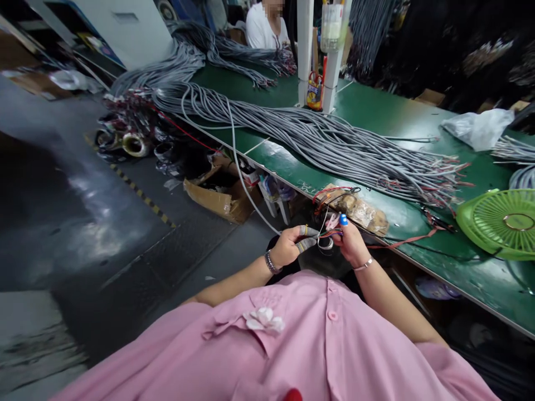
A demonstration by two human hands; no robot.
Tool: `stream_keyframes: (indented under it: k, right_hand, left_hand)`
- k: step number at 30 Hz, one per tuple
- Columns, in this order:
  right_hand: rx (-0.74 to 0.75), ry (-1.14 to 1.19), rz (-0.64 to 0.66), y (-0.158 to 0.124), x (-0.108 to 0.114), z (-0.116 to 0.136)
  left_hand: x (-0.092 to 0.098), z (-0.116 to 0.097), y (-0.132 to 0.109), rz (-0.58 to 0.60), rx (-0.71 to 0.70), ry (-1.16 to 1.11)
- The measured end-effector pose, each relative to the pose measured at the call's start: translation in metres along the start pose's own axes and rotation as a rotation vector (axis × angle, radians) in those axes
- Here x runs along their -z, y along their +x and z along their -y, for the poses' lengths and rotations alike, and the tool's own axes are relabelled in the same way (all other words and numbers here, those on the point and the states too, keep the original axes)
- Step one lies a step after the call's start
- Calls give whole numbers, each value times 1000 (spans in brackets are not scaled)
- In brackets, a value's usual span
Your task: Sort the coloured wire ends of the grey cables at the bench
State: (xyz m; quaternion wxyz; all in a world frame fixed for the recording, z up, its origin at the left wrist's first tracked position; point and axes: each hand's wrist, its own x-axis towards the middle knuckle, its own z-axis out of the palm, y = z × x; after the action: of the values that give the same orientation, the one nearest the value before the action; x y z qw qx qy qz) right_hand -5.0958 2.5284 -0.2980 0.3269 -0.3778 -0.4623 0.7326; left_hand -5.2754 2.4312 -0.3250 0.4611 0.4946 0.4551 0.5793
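My left hand (289, 246), with grey covers on two fingers, pinches a grey cable (249, 195) close to its stripped end. The cable runs up from there to the big bundle on the bench. Thin coloured wires (330, 234) fan out of the cable end toward my right hand (350, 243). That hand has a blue cover on one fingertip, and its fingers are closed on the wires. A small pale pink piece (333, 221) shows by its fingertips; I cannot make out its kind. White strands (325, 244) curl just below, between both hands.
A long bundle of grey cables (284, 125) lies along the green bench (359, 106). On the bench's near edge sits a taped block (359, 210); a green fan (501, 223) stands at right. Below are an open cardboard box (213, 195) and wire coils. A person (265, 28) sits across the bench.
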Motion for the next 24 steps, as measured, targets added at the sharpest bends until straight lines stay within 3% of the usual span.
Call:
stream_keyframes:
  k: [15, 24]
  right_hand:
    - [-2, 259, -205, 9, -16, -4]
    - [-77, 301, -97, 3, -12, -9]
  left_hand:
    - [-6, 14, 6, 128, 1, 63]
    - [1, 1, 4, 186, -26, 38]
